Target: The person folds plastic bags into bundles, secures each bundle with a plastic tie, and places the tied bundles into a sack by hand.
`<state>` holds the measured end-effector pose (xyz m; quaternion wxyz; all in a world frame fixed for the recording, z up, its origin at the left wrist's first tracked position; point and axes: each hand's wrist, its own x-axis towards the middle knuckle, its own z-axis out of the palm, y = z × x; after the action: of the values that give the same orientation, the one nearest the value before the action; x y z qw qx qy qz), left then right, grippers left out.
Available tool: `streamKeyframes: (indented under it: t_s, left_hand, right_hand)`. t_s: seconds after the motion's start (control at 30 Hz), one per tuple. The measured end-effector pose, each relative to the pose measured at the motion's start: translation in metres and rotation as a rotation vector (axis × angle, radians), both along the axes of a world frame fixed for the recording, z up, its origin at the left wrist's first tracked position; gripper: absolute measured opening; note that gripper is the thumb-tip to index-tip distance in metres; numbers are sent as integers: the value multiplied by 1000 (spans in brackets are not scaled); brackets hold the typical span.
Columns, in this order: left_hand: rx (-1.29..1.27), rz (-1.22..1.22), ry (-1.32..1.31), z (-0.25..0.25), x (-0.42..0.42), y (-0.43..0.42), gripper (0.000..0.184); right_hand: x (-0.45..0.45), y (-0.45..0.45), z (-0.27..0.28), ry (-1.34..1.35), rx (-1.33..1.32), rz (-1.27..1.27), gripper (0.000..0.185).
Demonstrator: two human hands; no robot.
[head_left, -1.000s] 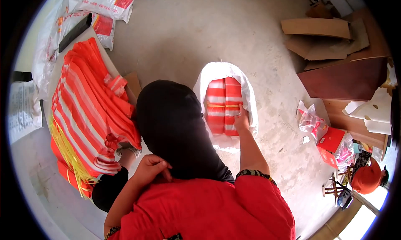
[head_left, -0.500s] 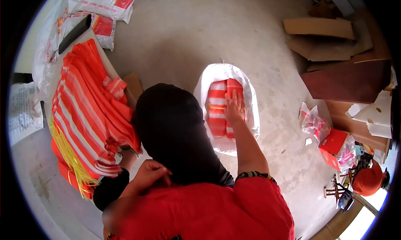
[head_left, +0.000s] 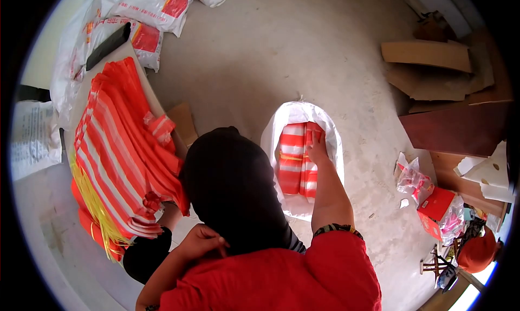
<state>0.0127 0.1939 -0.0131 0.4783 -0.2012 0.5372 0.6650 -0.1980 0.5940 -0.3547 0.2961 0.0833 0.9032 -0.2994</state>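
My right hand [head_left: 318,148] reaches into an upright white sack [head_left: 337,148] and rests on the right one of two red-and-white striped bundles [head_left: 291,175], its fingers apart. The left bundle has a yellow tie round its middle. My left hand [head_left: 205,241] is curled closed beside the black-clothed shape [head_left: 233,186] in front of my red shirt, and nothing shows in it. To the left, a fanned stack of striped red-and-white bags [head_left: 122,148] lies with yellow strips [head_left: 95,202] along its lower edge.
White printed sacks [head_left: 146,5] lie at the upper left, near a dark roll [head_left: 108,45]. Cardboard [head_left: 428,55] sits on a dark red-brown piece [head_left: 455,127] at the right. Below are a red box [head_left: 436,204], clear plastic and a small stool [head_left: 436,265].
My right hand has gone from the bundle's right edge to lying on it, then shifted toward its upper right. My left hand stays curled. The whole view has shifted slightly.
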Motion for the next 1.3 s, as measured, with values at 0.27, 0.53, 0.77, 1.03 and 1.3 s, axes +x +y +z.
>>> streamKeyframes:
  t_s: [0.27,0.53,0.77,1.03,1.3]
  left_hand:
    - [26,1,34,1,1,-1,27]
    - [-12,-43,58,0,1,1,28]
    - [-34,-29,128,4,2,2,27]
    - [7,-31,255,1,7,5,33]
    - [21,-9,508,-6,28,-6,30]
  right_hand:
    - [93,-22,17,338,232,42,64]
    - [161,-28,61,53,315,10,78]
    - [154,-35,36,52,390,43,86]
    - [150,-27,24,148,449,215,82]
    - [141,-17,26,116,-244,-261,64]
